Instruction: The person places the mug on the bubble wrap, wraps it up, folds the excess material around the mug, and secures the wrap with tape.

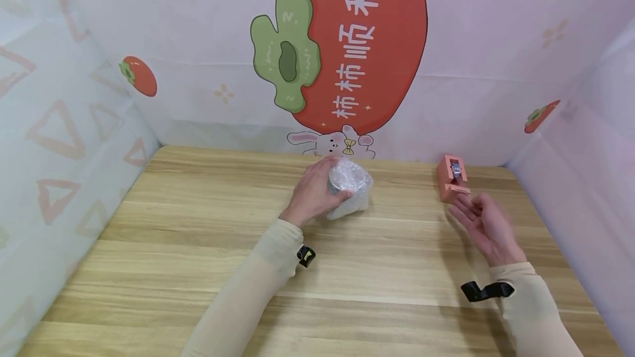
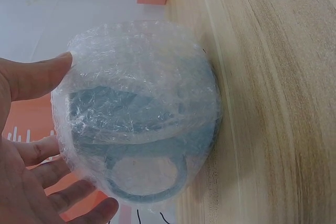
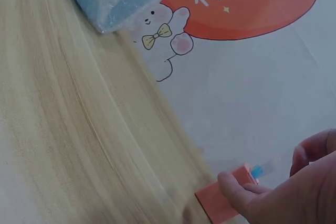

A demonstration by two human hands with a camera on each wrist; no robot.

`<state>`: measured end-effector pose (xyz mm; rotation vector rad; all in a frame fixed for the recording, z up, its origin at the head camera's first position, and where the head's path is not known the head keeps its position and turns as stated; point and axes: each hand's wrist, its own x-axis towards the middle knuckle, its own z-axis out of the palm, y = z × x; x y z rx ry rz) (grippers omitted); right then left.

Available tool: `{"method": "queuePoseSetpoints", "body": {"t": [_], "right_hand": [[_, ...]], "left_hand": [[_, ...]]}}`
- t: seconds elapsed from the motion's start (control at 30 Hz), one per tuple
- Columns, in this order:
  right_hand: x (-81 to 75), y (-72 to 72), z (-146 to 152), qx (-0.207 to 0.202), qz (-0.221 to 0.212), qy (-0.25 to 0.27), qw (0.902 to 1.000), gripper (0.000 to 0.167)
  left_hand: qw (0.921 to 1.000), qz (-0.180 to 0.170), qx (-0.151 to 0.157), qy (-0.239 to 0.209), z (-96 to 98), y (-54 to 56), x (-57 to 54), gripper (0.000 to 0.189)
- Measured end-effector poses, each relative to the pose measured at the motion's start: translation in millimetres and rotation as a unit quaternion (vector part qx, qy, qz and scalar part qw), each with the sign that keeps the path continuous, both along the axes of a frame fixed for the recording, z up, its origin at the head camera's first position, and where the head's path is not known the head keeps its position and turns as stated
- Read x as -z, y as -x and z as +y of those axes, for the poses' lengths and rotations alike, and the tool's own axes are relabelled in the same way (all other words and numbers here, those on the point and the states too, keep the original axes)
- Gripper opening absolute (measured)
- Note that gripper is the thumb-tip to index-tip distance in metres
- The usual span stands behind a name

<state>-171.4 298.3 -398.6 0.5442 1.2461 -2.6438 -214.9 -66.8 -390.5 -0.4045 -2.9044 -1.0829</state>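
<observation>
A blue-grey mug (image 2: 147,145) with its handle showing is wrapped in clear bubble wrap (image 2: 131,51) and stands on the wooden table. My left hand (image 1: 313,191) holds the wrapped mug from its left side, thumb on one side and fingers spread on the other. At the back right is a pink tape dispenser (image 1: 445,180) with a roll of clear tape (image 1: 456,169). My right hand (image 1: 486,225) is at the dispenser's front end, fingers loosely bent. In the right wrist view a fingertip (image 3: 228,182) overlaps the dispenser; whether it touches the tape is unclear.
The wooden table (image 1: 223,197) meets a printed cloth backdrop (image 1: 208,98) right behind the mug and dispenser. Cloth walls (image 1: 64,142) also rise along the left and right sides. Black wrist mounts (image 1: 488,291) sit on both sleeves.
</observation>
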Motion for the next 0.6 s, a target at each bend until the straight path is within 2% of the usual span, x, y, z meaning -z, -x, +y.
{"method": "queuePoseSetpoints", "body": {"t": [0.07,0.13,0.2,0.33,0.47,0.6], "right_hand": [[0.7,-1.6,1.6,-0.003,0.004,0.018,0.9998,0.004],[1.1,-3.3,3.9,-0.007,0.006,0.024,0.9997,0.012],[1.1,-3.8,5.2,-0.009,0.006,0.006,0.9999,0.016],[1.9,0.1,3.2,-0.003,-0.02,-0.094,0.9954,0.019],[6.0,5.4,0.3,0.002,-0.055,-0.196,0.9791,0.029],[12.4,7.4,0.0,-0.002,-0.068,-0.272,0.96,0.028]], "left_hand": [[1.0,0.0,0.0,0.0,-0.1,0.2,0.3,0.083],[1.0,-0.001,0.001,0.0,-0.4,0.5,0.7,0.083],[1.0,-0.001,0.0,-0.001,-0.5,0.4,0.6,0.083],[1.0,0.0,-0.002,-0.001,-1.1,0.0,0.2,0.083],[1.0,-0.002,-0.004,-0.004,-1.1,-0.2,0.7,0.083],[1.0,-0.003,-0.002,-0.005,-0.7,0.4,1.9,0.083]]}}
